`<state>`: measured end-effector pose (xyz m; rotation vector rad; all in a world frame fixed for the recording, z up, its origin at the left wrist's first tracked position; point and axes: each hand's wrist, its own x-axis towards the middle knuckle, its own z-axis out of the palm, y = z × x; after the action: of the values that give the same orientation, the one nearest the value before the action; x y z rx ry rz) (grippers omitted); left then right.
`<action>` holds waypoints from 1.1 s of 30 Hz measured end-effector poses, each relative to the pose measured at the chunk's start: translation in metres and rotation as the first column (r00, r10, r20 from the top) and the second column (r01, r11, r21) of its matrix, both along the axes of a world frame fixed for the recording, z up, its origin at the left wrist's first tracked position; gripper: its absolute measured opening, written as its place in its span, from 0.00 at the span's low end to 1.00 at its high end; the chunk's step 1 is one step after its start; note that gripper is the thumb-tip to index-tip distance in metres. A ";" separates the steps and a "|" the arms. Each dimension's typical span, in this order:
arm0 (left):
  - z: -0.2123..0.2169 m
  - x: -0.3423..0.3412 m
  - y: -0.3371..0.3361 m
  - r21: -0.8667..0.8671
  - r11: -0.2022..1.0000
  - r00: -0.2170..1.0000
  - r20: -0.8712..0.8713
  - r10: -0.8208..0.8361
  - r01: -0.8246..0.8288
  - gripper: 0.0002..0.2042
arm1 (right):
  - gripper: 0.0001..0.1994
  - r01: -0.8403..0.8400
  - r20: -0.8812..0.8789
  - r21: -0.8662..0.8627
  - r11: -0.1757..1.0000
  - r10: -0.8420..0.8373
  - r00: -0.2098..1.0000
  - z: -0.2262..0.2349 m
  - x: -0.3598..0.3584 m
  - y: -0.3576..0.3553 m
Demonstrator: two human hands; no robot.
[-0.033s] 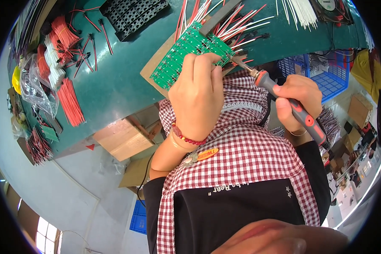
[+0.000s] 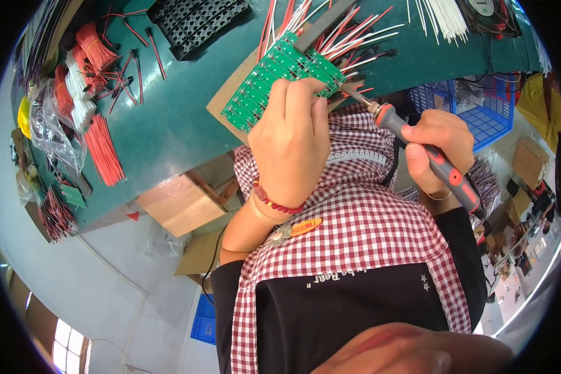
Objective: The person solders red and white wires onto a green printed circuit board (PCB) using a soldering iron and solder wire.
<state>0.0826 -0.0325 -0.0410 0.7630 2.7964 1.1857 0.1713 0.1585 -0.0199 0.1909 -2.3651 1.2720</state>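
A green circuit board panel (image 2: 265, 78) lies at a slant on a brown board (image 2: 220, 103) near the table's front edge. My left hand (image 2: 291, 124) rests over its near side with the fingers curled and pressed together. Whatever the fingertips hold, if anything, is hidden. In my right hand (image 2: 439, 146) is a grey and red soldering iron (image 2: 444, 167), gripped round its handle. Its tip points left and reaches the panel's right end, close to my left fingertips. Red and white wires (image 2: 349, 42) stick out from beyond the panel, and a grey metal bar (image 2: 324, 26) lies across its far edge.
Bundles of red wires (image 2: 104, 151) and white wires (image 2: 83, 109) lie at the left beside a clear plastic bag (image 2: 56, 128). A black perforated tray (image 2: 196, 25) is at the back. More white wires (image 2: 442, 22) lie at back right. A blue crate (image 2: 487, 124) stands below the table's right side.
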 end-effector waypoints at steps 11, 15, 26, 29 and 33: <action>0.002 -0.002 -0.001 0.045 0.999 1.000 0.026 0.004 -0.005 0.10 | 0.09 0.074 -0.021 -0.037 0.997 -0.074 0.997 0.005 0.002 0.007; -0.002 -0.002 0.006 0.068 0.998 0.999 0.034 -0.013 0.010 0.11 | 0.08 0.070 0.005 -0.056 0.996 -0.070 0.998 0.000 0.000 0.005; -0.007 -0.004 0.011 0.042 0.999 1.000 0.027 -0.001 0.000 0.11 | 0.09 0.055 0.030 -0.026 0.998 -0.055 0.998 0.002 -0.003 0.004; -0.008 -0.004 0.012 0.017 1.000 0.999 0.035 -0.019 0.018 0.11 | 0.09 0.039 0.031 0.005 0.999 -0.039 0.999 0.005 -0.003 0.001; -0.007 -0.002 0.013 0.016 0.999 0.998 0.048 -0.033 0.032 0.11 | 0.09 -0.017 0.018 0.123 0.992 0.015 1.000 0.010 -0.004 -0.001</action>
<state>0.0802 -0.0193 -0.0477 0.7667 2.7287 1.2050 0.1671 0.1571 -0.0095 0.2380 -2.4637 1.1391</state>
